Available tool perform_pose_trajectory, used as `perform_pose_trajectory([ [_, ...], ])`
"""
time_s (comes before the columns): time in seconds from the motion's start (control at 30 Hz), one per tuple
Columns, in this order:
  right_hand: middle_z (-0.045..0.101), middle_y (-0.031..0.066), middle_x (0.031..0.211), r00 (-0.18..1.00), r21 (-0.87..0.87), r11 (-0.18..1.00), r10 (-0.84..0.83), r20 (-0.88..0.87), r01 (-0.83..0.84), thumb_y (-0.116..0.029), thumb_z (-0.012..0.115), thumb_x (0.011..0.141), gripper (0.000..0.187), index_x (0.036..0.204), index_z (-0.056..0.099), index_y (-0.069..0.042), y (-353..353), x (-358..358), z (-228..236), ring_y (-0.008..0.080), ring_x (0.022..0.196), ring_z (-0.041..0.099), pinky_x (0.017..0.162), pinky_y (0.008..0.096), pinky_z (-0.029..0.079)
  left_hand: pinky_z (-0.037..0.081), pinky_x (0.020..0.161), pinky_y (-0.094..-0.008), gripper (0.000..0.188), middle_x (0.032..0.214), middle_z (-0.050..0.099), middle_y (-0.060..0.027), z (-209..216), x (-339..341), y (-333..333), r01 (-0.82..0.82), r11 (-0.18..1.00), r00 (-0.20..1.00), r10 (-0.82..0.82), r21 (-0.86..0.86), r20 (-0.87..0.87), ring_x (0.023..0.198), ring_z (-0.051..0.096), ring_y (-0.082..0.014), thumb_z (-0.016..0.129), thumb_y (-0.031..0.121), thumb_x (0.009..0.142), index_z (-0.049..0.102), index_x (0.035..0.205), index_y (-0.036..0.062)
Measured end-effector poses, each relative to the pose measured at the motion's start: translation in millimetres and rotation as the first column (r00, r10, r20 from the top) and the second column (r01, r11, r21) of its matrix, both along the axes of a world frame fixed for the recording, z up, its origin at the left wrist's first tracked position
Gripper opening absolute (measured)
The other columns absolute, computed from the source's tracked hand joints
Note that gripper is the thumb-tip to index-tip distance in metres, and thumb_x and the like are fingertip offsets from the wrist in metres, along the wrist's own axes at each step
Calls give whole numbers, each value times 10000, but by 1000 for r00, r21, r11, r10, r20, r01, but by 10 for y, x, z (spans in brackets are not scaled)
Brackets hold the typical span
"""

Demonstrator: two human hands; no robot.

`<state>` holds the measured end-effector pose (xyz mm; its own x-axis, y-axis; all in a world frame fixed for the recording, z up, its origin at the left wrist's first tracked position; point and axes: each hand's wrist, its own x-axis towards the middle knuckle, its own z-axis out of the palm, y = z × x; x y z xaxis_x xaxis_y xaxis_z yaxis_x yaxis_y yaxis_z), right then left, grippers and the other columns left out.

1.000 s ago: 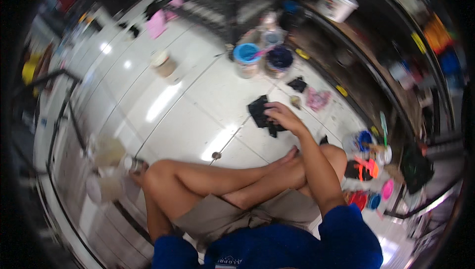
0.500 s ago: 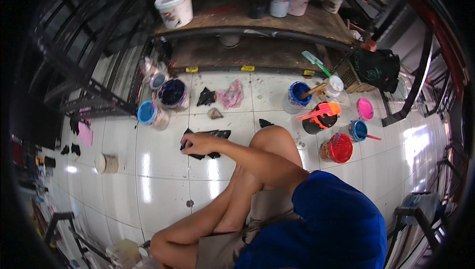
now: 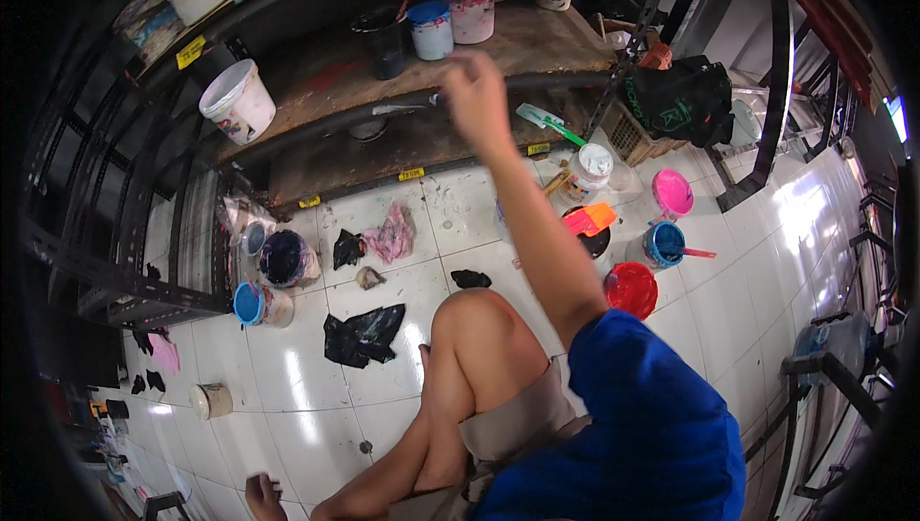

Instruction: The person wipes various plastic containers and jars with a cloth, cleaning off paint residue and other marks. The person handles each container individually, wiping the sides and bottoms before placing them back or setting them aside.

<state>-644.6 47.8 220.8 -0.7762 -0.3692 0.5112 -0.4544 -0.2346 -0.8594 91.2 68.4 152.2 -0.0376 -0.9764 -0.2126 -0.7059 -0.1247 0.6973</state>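
My right hand (image 3: 476, 102) is raised, smeared by motion. Its fingers look loosely bent, with the thumb apart, and nothing shows in them. In the picture it overlaps the front of the wooden shelf, just below a blue bucket (image 3: 430, 30); I see no contact. My left hand (image 3: 264, 498) shows in part at the lower left edge, fingers slightly curled and apart, holding nothing visible. On the tiles before my crossed legs lies a crumpled black plastic sheet (image 3: 364, 335), touched by neither hand. My right forearm hides part of the paint pots behind it.
On the floor to the right stand a red paint pot (image 3: 631, 291), a dark pot with an orange scraper (image 3: 591, 219), a blue pot (image 3: 664, 244) and a pink lid (image 3: 673, 193). Left are a dark bucket (image 3: 287, 259) and light-blue pot (image 3: 249, 304). A white bucket (image 3: 238, 104) sits on the shelf.
My right hand has left the black plastic sheet and risen toward the shelf. The sheet stays on the floor. My left hand has come into view at the lower left. The view has turned.
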Motion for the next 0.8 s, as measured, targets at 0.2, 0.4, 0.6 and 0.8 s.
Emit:
perform_pose_trajectory([
  [0.2, 634, 241, 1041, 718, 290, 668, -549, -428, 685, -262, 620, 825, 392, 1110, 575, 4, 50, -2073, 137, 411, 1007, 601, 861, 484, 483, 499, 709, -334, 168, 835, 652, -179, 44, -2458, -542, 560, 826, 828, -556, -67, 69, 765, 636, -237, 632, 62, 853, 602, 957, -66],
  [0.4, 606, 263, 1109, 677, 482, 476, -479, -559, 735, -516, 679, 725, 691, 1181, 553, -13, -76, -3111, 228, 411, 1040, 595, 899, 480, 485, 487, 695, -356, 166, 846, 635, -159, -858, -3461, -1098, 643, 721, 762, -635, -258, 124, 736, 601, -283, 621, 111, 875, 621, 973, -24],
  [0.6, 556, 244, 1270, 585, 502, 332, -622, -520, 799, -654, 696, 671, 941, 1350, 451, -51, -320, -3830, 238, 366, 1221, 519, 976, 420, 445, 497, 735, -391, 199, 918, 640, -217, -1604, -3027, -1441, 299, 894, 954, -286, -334, 90, 805, 618, -370, 533, 101, 931, 607, 1026, -57],
  [0.8, 557, 199, 1291, 605, 490, 355, -438, -665, 796, -618, 712, 694, 905, 1328, 438, -33, -208, -4698, -4, 332, 1214, 529, 983, 397, 434, 474, 660, -374, 176, 844, 625, -207, -2048, -2007, -1626, 184, 876, 973, -97, -446, 211, 721, 594, -298, 506, 86, 953, 593, 1011, -55],
])
